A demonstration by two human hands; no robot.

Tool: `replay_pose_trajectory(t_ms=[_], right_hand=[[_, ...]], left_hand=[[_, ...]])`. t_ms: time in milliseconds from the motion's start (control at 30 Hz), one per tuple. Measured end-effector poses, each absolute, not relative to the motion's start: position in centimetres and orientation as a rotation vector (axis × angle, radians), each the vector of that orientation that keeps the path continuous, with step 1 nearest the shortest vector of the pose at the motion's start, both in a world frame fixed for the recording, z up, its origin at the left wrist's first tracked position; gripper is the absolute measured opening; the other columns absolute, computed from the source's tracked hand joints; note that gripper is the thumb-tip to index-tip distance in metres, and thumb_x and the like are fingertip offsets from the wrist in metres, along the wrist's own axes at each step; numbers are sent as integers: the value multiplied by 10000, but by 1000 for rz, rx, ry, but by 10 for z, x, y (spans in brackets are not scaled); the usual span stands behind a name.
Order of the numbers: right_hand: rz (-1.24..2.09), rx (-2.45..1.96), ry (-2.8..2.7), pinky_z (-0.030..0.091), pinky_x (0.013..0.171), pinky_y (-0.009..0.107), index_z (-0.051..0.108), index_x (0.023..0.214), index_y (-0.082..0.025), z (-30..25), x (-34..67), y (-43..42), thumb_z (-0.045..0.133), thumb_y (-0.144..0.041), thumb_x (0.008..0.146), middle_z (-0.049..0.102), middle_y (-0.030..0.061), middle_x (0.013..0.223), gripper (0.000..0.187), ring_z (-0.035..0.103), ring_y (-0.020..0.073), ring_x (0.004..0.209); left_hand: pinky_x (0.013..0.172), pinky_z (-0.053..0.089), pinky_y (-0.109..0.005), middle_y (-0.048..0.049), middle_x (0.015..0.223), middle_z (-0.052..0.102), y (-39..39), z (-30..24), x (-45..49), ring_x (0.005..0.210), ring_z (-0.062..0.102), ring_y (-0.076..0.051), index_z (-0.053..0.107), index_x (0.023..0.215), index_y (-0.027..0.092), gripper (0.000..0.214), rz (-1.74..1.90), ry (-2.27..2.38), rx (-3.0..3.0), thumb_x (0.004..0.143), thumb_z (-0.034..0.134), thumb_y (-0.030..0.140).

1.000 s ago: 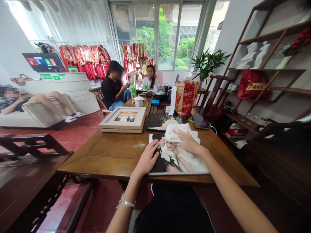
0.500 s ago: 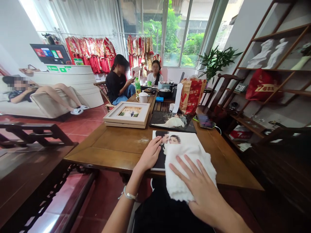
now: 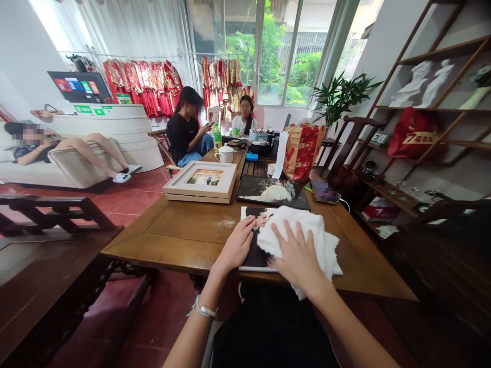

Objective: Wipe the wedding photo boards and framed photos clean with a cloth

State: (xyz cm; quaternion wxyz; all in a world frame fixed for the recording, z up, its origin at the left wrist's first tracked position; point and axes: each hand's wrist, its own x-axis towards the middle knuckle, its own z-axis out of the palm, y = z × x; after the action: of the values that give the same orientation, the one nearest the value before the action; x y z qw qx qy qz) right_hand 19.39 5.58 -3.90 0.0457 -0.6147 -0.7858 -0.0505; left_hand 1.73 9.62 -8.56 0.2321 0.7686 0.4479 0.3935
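A photo panel (image 3: pixel 256 255) with a portrait of a couple lies at the front edge of the wooden table (image 3: pixel 184 230). My left hand (image 3: pixel 238 243) rests on the panel's left side, fingers stretched out. Under my right hand (image 3: pixel 301 255), a white cloth (image 3: pixel 322 235) is spread over the panel's right part and hides much of the picture. That hand presses flat on the cloth with its fingers apart. Just behind lies a second, dark photo panel (image 3: pixel 268 193) with a white dress on it.
Stacked picture frames (image 3: pixel 180 179) lie at the left, behind them a lidded white mug (image 3: pixel 226 153). A red paper bag (image 3: pixel 303 153) and a charging phone (image 3: pixel 324 192) are at the right. Two people sit beyond the table; another lies on a sofa (image 3: pixel 72 166).
My right hand has slid the cloth forward and slightly left over the panel, covering more of its upper part. The left hand has stayed in place.
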Motion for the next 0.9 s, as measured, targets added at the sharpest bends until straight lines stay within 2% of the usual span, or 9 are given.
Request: replay_pose_trajectory(t_ms=[167, 300, 433, 500, 567, 667, 800, 900], right_hand=[[56, -1559, -2577, 59, 1056, 617, 260, 1442, -226, -36, 179, 6, 604, -227, 648, 175, 125, 1518, 866, 28, 425, 1357], [305, -1438, -2678, 58, 1084, 581, 254, 1435, -302, -27, 197, -7, 506, -105, 565, 128, 33, 1532, 927, -16, 335, 1379], [435, -1466, -2655, 80, 1101, 546, 303, 1411, -332, -22, 229, 20, 437, -90, 613, 208, -33, 1513, 845, 76, 252, 1391], [438, -1488, -2563, 93, 1101, 538, 327, 1407, -287, -21, 242, 46, 435, -122, 695, 268, -6, 1496, 739, 128, 254, 1385], [494, -1456, -2453, 148, 1092, 518, 377, 1384, -221, -19, 249, 74, 435, -211, 793, 366, 58, 1450, 594, 226, 276, 1353], [697, -1371, -2321, 294, 1024, 474, 539, 1231, -146, -10, 246, 114, 394, -366, 875, 542, 134, 1280, 443, 432, 309, 1203], [834, -1296, -2320, 414, 896, 404, 642, 987, -153, 3, 222, 149, 364, -379, 890, 654, 102, 1045, 371, 559, 280, 988], [946, -1242, -2370, 479, 713, 347, 649, 827, -164, 8, 198, 163, 357, -370, 891, 685, 71, 800, 363, 608, 235, 744]], left_hand=[[1131, 251, -441, -124, 1412, 408, 98, -86, 17, 1339, 327, -208, 486, 1286, 150, 406, 1102, 1215, 2113, 917, 334, 223], [1124, 264, -447, -115, 1407, 418, 98, -86, 18, 1333, 339, -210, 486, 1289, 173, 403, 1097, 1235, 2127, 906, 365, 209], [1127, 253, -455, -113, 1410, 414, 97, -86, 18, 1337, 333, -213, 476, 1298, 179, 420, 1087, 1252, 2163, 883, 404, 175], [1125, 256, -458, -111, 1408, 418, 97, -87, 17, 1333, 338, -212, 476, 1296, 182, 425, 1089, 1258, 2172, 877, 408, 162], [1122, 263, -462, -106, 1405, 424, 97, -87, 17, 1328, 346, -212, 477, 1294, 191, 424, 1097, 1257, 2179, 877, 410, 161], [1116, 273, -465, -112, 1398, 432, 97, -87, 17, 1323, 356, -219, 481, 1291, 188, 419, 1102, 1255, 2187, 879, 409, 172], [1111, 280, -468, -112, 1399, 431, 98, -86, 17, 1322, 356, -222, 477, 1294, 189, 421, 1102, 1253, 2205, 880, 404, 175], [1109, 285, -466, -115, 1395, 436, 98, -85, 18, 1319, 359, -226, 488, 1284, 181, 416, 1088, 1267, 2209, 875, 408, 173]])
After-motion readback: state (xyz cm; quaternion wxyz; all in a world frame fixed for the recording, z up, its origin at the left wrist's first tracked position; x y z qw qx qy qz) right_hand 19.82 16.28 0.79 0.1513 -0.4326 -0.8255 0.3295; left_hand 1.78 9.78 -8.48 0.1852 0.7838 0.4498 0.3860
